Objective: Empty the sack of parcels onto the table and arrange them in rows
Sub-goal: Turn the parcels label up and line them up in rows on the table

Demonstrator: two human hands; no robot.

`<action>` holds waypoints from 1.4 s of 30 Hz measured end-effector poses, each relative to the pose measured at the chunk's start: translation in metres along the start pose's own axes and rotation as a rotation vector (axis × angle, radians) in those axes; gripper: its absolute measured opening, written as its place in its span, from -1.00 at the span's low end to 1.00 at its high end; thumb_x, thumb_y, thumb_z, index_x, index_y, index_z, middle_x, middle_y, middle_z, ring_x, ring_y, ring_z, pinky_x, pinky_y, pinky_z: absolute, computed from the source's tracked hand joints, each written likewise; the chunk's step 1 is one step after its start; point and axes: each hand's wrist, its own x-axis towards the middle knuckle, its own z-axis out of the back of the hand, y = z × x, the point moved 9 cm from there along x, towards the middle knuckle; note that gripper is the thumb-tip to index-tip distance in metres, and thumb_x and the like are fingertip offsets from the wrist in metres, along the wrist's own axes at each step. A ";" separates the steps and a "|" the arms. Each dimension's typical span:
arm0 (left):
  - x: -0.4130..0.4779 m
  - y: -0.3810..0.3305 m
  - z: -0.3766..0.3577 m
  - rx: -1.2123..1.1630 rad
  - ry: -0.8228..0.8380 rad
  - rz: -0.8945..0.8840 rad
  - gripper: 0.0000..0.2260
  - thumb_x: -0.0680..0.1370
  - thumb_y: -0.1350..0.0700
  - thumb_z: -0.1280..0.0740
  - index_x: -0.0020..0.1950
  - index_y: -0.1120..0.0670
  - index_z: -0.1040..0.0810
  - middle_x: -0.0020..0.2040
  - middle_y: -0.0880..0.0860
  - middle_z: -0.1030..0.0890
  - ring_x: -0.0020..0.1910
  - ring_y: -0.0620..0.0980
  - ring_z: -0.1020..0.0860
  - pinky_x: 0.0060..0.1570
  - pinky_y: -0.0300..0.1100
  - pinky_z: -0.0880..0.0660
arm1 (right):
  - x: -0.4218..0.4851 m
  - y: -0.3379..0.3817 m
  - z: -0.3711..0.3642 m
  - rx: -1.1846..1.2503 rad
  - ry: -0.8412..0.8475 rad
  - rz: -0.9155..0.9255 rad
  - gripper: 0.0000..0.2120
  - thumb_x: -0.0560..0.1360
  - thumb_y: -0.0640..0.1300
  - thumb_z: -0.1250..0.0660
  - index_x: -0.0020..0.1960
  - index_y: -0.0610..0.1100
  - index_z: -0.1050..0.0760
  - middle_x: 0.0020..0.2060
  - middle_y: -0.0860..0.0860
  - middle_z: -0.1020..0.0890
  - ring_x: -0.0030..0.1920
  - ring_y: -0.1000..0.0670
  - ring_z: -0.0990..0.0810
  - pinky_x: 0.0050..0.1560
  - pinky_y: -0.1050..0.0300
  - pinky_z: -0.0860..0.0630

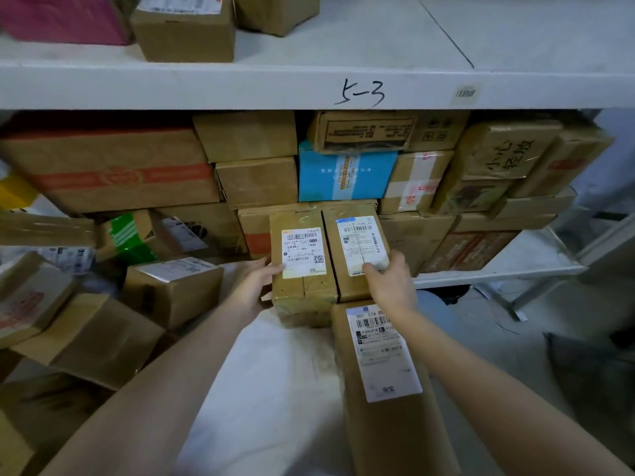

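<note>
The left hand's fingers are curled round the left side of the left parcel, the thumb lying on its top face by the lower left corner of the white label. The right hand's fingers are bent over the lower edge of the label on the right parcel, clasping its near right corner.

The two brown parcels lie side by side in the centre of the frame, touching along their long sides, labels up. Just below them, at lower centre right, lies a long parcel with its own label, its far end touching the right parcel. All three rest on white creased material that covers the counter; I cannot tell whether it is the sack.

Behind the pair, across the middle of the frame, brown boxes are stacked tightly on a white shelf, with a blue box among them. The shelf above bears the handwritten mark "5-3". At lower left, loose boxes lie tilted in a heap.
</note>
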 end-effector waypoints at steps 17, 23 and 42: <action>-0.102 -0.041 0.014 0.758 -0.389 -0.293 -0.60 0.53 0.17 -0.35 0.37 0.10 -0.46 0.32 0.10 -0.52 0.29 0.08 -0.48 0.20 -0.13 -0.43 | -0.078 0.093 -0.014 -0.037 0.141 0.510 -0.67 0.53 -0.26 -0.28 0.28 -0.09 -0.48 0.24 -0.02 -0.51 0.24 0.00 -0.50 0.21 0.19 -0.43; -0.204 -0.106 0.091 1.134 -0.805 -0.578 -0.63 0.49 0.13 -0.33 0.30 0.07 -0.48 0.22 0.15 -0.48 0.24 0.18 -0.43 0.13 0.02 -0.47 | -0.149 0.140 -0.108 -0.109 0.623 0.592 -0.74 0.54 -0.26 -0.30 0.21 -0.14 -0.56 0.06 -0.06 -0.64 0.00 0.05 -0.60 0.06 0.18 -0.56; -0.226 -0.085 0.248 0.846 -0.706 -0.403 -0.60 0.42 0.41 -0.24 0.18 0.11 -0.59 0.11 0.09 -0.61 0.15 0.06 -0.55 0.15 -0.06 -0.53 | -0.245 0.227 -0.234 -0.212 0.503 0.684 0.26 0.16 0.15 -0.61 0.54 0.07 0.20 0.50 -0.14 -0.16 0.47 -0.21 -0.23 0.36 -0.19 -0.35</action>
